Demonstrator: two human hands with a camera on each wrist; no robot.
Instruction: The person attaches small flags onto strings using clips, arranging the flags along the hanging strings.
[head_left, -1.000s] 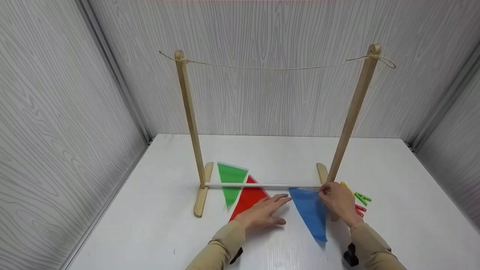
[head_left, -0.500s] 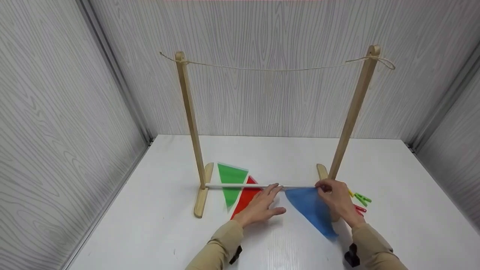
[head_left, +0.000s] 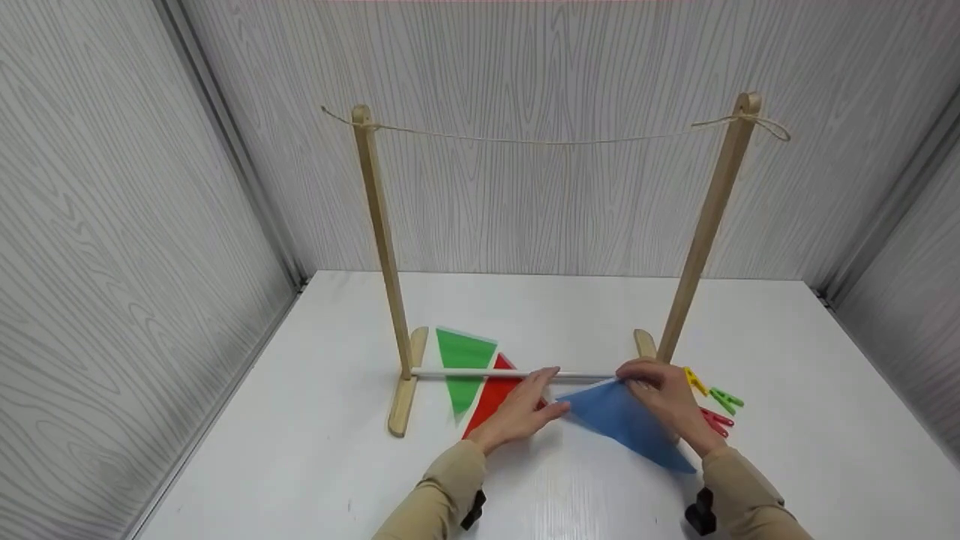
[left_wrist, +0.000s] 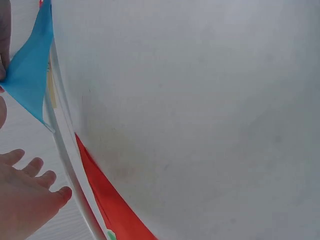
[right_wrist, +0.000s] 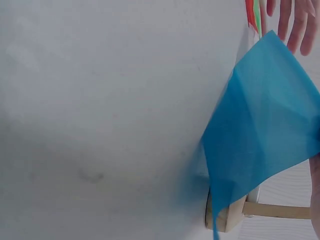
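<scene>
My right hand [head_left: 664,394] pinches a blue triangular pennant [head_left: 615,416] by its upper right corner. The pennant's tip trails toward my right sleeve, and in the right wrist view the cloth [right_wrist: 255,120] hangs with soft folds. My left hand [head_left: 517,416] has its fingers spread and holds nothing. Its thumb points at the pennant's free left corner; in the left wrist view the fingers are apart from the cloth. Under the left hand lies a red pennant [head_left: 487,409], partly covered by it. A green pennant [head_left: 463,352] lies flat farther left.
A wooden stand has a left post [head_left: 384,255] and right post [head_left: 705,225], joined low by a white rod [head_left: 442,372]. Twine [head_left: 525,141] spans their tops. Yellow [head_left: 696,381], green [head_left: 725,400] and red [head_left: 718,421] clothespins lie right of the right hand on the white table [head_left: 300,450].
The right hand has moved left with the blue pennant, lifting and tilting it; its tip has swung right. The left hand has moved forward, then its thumb has come near the pennant's left corner.
</scene>
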